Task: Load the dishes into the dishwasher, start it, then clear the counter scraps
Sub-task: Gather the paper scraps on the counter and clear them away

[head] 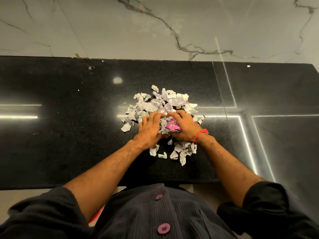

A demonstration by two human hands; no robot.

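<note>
both hands deep in the scrap pile

dark ribbed shirt with purple buttons fills the bottom edge. on the black counter, the left hand and right hand curl their fingers around a clump of torn paper scraps, a pink wrapper squeezed between them. a red thread circles the right wrist.

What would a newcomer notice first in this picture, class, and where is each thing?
First, the heap of torn white paper scraps at the middle of the black counter. Next, the left hand and right hand, cupped together round the heap's near part, with a pink wrapper between them. A red thread circles the right wrist.
</note>
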